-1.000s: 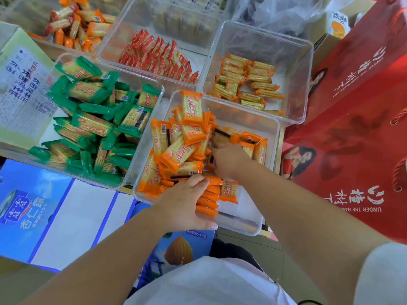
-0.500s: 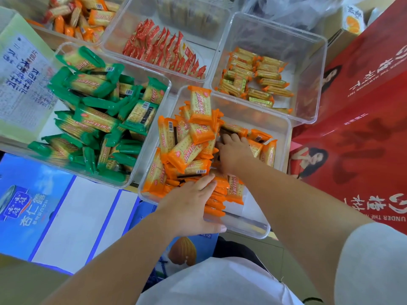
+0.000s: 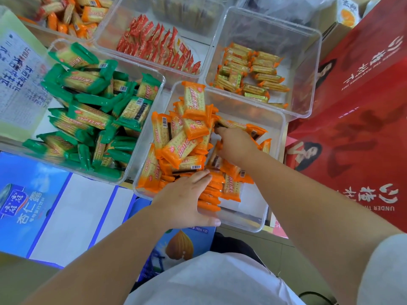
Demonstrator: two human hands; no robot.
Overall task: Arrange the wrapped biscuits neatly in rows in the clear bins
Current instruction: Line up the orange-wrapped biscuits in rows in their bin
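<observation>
Biscuits hide fingertips of right hand, grasp unclear; left hand rests flat

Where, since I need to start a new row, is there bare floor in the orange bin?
In the bin: the near right corner, between the stacked row and the right wall; also a thin strip along the far wall. The left half is piled with orange packs.

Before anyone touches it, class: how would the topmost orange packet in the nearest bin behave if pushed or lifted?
The topmost orange packet looks flat and rigid, so it probably lifts without flopping. Its glossy wrapper likely slides. Resting loosely on the pile, it may tumble if nudged.
</observation>
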